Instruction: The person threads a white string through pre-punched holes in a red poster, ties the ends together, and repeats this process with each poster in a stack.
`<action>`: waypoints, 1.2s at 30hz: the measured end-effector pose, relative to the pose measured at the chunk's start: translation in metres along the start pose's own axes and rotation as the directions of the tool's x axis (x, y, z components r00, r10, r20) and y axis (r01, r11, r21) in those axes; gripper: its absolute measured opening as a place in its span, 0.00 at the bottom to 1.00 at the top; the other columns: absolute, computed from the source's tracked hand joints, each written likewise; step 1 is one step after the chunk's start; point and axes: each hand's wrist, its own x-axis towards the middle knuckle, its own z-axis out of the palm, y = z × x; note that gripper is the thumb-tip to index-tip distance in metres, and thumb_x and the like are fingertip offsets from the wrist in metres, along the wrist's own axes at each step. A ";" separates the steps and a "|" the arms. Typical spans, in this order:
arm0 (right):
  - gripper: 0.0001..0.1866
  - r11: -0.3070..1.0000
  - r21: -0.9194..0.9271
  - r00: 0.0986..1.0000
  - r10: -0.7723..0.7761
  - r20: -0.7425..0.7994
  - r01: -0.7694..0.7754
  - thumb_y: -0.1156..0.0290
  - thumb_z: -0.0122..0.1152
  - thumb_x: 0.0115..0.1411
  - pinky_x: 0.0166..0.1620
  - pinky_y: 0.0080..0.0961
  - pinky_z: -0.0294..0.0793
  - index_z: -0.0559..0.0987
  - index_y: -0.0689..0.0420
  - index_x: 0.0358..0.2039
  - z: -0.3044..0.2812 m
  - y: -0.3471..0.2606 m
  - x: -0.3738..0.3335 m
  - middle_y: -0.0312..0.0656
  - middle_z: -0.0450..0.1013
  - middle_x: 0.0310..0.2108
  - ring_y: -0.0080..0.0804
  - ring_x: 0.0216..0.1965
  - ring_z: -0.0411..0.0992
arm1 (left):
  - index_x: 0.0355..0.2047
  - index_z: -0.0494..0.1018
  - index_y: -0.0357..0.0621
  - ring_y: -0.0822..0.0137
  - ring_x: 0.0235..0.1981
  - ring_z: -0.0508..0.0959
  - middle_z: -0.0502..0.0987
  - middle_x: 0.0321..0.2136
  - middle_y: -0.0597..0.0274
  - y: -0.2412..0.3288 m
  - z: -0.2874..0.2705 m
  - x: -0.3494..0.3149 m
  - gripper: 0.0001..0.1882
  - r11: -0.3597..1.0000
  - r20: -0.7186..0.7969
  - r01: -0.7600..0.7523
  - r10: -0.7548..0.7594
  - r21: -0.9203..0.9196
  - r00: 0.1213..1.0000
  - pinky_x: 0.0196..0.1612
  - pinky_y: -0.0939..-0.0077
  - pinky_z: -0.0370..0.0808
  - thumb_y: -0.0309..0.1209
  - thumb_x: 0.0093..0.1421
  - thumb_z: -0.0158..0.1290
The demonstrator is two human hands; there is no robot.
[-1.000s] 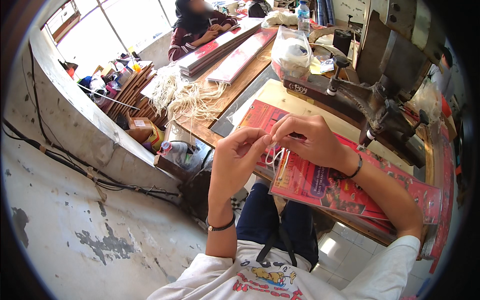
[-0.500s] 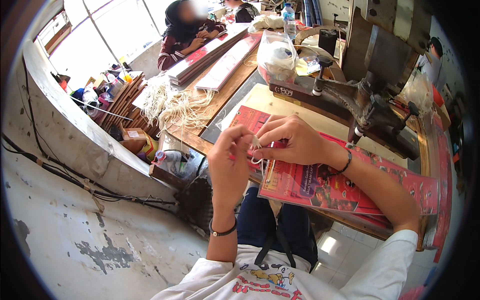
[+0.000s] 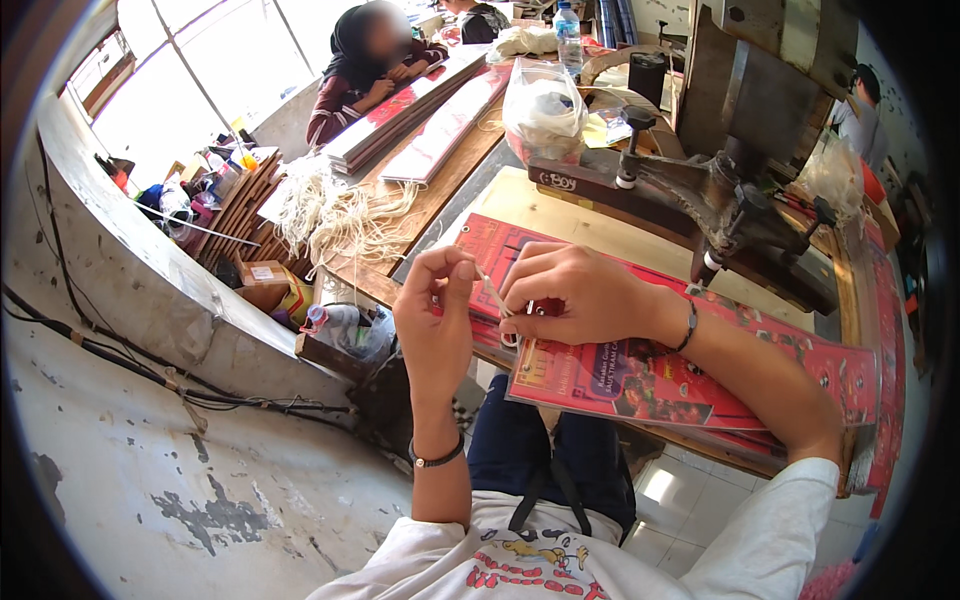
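Observation:
A short white string (image 3: 489,289) runs taut between my two hands. My left hand (image 3: 437,315) pinches one end between thumb and forefinger. The fingers of my right hand (image 3: 585,295) are closed on the other part, and a small loop hangs below them near the corner of a red printed board (image 3: 655,385). That board lies on top of several similar ones at the table's near edge, beneath my right wrist. Whether the string passes through a hole in the board is hidden by my fingers.
A pile of loose white strings (image 3: 335,215) lies at the table's left end, beside stacked long boards (image 3: 400,115). A metal press (image 3: 735,190) stands behind my right arm. A plastic bag (image 3: 545,110) and a bottle (image 3: 567,38) sit farther back. Another person (image 3: 365,75) sits across.
My left hand has drawn back to the left from my right, stretching the string between them. My right hand has shifted slightly down and still grips it.

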 end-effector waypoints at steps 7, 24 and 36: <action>0.12 0.985 0.121 0.940 0.153 -0.304 -0.121 0.63 0.63 0.64 0.40 0.33 0.74 0.82 0.61 0.34 -0.003 -0.002 0.003 0.45 0.77 0.32 0.38 0.35 0.75 | 0.53 0.73 0.51 0.60 0.54 0.72 0.72 0.55 0.58 0.012 -0.012 -0.041 0.38 0.830 0.284 -0.516 0.453 0.211 0.845 0.57 0.58 0.61 0.50 0.43 0.71; 0.21 0.697 -0.530 0.833 0.552 -0.032 -0.483 0.60 0.60 0.64 0.55 0.41 0.74 0.76 0.62 0.51 -0.042 -0.033 -0.021 0.50 0.73 0.50 0.50 0.51 0.73 | 0.42 0.83 0.63 0.62 0.55 0.73 0.79 0.50 0.72 -0.018 -0.006 -0.052 0.19 0.752 0.398 -0.558 0.419 0.352 0.816 0.63 0.59 0.51 0.26 0.50 0.60; 0.49 0.552 -0.536 0.678 0.733 -0.053 -0.639 0.36 0.64 0.55 0.69 0.48 0.53 0.64 0.60 0.65 -0.049 -0.134 -0.096 0.56 0.56 0.67 0.55 0.69 0.53 | 0.38 0.84 0.68 0.60 0.60 0.72 0.79 0.47 0.70 0.007 -0.007 -0.070 0.17 0.768 0.385 -0.567 0.447 0.298 0.808 0.70 0.51 0.37 0.25 0.54 0.57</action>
